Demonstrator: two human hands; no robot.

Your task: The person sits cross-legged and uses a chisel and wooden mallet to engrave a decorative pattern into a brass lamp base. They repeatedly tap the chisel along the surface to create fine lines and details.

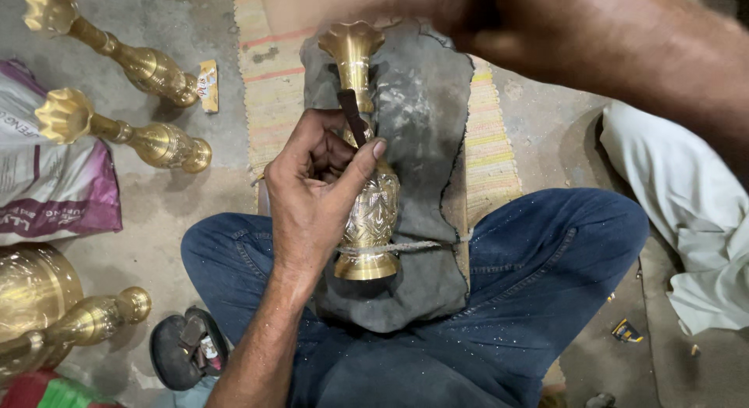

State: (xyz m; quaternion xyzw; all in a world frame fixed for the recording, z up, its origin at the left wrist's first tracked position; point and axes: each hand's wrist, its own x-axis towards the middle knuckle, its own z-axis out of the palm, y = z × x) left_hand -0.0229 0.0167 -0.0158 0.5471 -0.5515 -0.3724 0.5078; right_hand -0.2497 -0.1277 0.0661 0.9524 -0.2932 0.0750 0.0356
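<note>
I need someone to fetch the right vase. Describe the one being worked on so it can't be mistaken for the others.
Start at the person's lap in blue jeans, where a dark grey pad lies over a board. On it lies a brass vase, flared mouth pointing away, with the left hand pressing a dark tool to its neck. Unlike the brass vases on the floor, a cord ties it down.

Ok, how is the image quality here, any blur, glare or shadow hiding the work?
Head view: the left hand, its dark tool and the brass vase are sharp and evenly lit; the right arm across the top is motion-blurred, its hand not clearly seen; bright glints on the vases on the floor, soft shadows only.
</note>
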